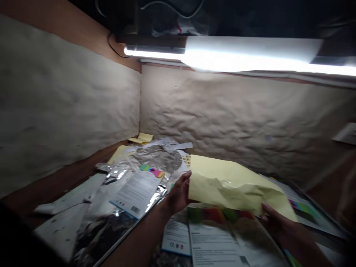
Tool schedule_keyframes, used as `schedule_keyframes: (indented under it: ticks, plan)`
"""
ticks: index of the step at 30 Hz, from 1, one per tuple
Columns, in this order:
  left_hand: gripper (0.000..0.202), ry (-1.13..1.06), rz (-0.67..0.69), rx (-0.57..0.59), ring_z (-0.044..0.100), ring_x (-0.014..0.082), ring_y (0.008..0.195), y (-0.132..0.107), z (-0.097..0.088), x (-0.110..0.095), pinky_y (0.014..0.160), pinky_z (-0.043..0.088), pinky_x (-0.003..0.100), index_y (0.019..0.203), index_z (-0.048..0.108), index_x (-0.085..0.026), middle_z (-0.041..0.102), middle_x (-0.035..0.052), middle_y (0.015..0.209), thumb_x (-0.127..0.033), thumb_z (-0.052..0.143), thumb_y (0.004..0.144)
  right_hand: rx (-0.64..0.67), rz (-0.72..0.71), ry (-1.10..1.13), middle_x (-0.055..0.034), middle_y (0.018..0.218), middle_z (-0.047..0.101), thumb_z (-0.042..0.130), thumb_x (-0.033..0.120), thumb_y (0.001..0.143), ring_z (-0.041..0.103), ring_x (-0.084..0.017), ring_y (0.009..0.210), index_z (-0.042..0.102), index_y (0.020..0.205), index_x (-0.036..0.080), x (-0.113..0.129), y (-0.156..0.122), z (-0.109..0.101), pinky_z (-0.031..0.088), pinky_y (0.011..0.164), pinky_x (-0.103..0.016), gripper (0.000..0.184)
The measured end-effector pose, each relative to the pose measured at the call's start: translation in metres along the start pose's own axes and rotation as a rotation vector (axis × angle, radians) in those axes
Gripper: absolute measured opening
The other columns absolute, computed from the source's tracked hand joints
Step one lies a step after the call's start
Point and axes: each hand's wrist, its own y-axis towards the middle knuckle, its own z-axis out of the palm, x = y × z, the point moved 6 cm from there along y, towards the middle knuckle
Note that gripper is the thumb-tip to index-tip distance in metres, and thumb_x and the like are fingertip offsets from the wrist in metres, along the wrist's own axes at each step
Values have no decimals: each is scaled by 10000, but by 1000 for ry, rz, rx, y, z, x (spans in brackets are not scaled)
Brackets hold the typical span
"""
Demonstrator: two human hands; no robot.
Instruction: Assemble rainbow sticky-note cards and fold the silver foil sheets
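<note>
A creased pale yellow sheet of paper (pixel 228 181) is stretched between my two hands, above the work surface. My left hand (pixel 179 191) pinches its left edge, thumb on top. At its lower right edge, my right hand (pixel 278 222) grips it, blurred and partly in shadow. Below the sheet lie printed cards (pixel 211 237) with coloured tops and small text, partly covered by it. Left of my left arm, another printed card (pixel 137 193) with a barcode rests on shiny clear plastic wrapping (pixel 114 218).
A lit tube lamp (pixel 158 55) runs across the top, partly wrapped in white paper. Paper-covered walls (pixel 250 111) close off the back and left. More yellow paper (pixel 143 138) lies in the back left corner. Further packets (pixel 308 211) lie at the right.
</note>
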Motion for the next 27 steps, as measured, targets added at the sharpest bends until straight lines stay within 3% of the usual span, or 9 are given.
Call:
schedule_keyframes:
  ticks: [3,7,10,13,15,18,20,23,27]
  plan:
    - [509,115,43,-108,685,320,1010,2,-9,1,881,518,396,1138,681,-103,731,175,1097,-424,744,748,39,-36,40,38,678,705,888,210,634,621,-104,483,694,914,200,3,-10,15,570,453,-181,341]
    - [518,344,46,-209,700,324,943,3,-19,7,789,541,386,1103,690,-98,729,183,1097,-328,838,663,83,-89,148,2,998,764,859,271,700,725,-164,789,686,1040,234,9,-15,21,614,631,-220,383]
    - [516,446,-8,-157,685,343,987,0,-14,14,791,543,398,1104,692,-106,723,178,1119,-320,847,661,224,-93,173,-26,1108,747,785,315,789,708,-223,988,666,1139,247,6,-22,28,605,816,-323,376]
    - [547,409,-31,-45,661,355,1056,-3,-6,13,854,523,409,1160,679,-132,715,160,1152,-289,848,664,362,-88,119,-68,1137,738,731,294,840,688,-252,1052,668,1167,215,1,-28,36,559,906,-380,343]
    - [555,255,-39,10,644,360,1096,-4,-2,7,897,504,425,1179,673,-135,711,164,1164,-413,800,716,365,-102,107,-67,1100,751,732,262,830,700,-242,1012,688,1130,205,3,-29,37,553,894,-363,308]
    - [719,2,-70,47,615,381,1143,-6,2,-4,929,479,488,1214,656,-134,699,179,1184,-703,583,781,275,-96,135,-25,991,774,751,222,776,718,-202,904,722,1017,219,11,-29,31,561,814,-294,243]
    - [779,-48,-120,72,618,368,1144,-8,8,-4,941,473,478,1241,641,-127,692,181,1194,-752,503,797,253,-44,110,-13,884,778,742,213,753,718,-188,816,733,930,209,14,-32,30,561,755,-270,178]
    - [681,21,-219,114,656,310,1084,-12,19,12,924,488,388,1207,664,-103,703,181,1164,-665,541,841,352,13,19,-41,885,773,719,253,758,716,-211,786,729,972,192,15,-40,40,557,738,-304,222]
    - [470,240,-235,114,703,283,940,-15,26,37,861,522,373,1148,697,-120,737,160,1063,-343,786,744,470,-4,-103,-111,980,762,749,336,760,722,-254,842,691,1094,151,12,-45,64,548,749,-337,386]
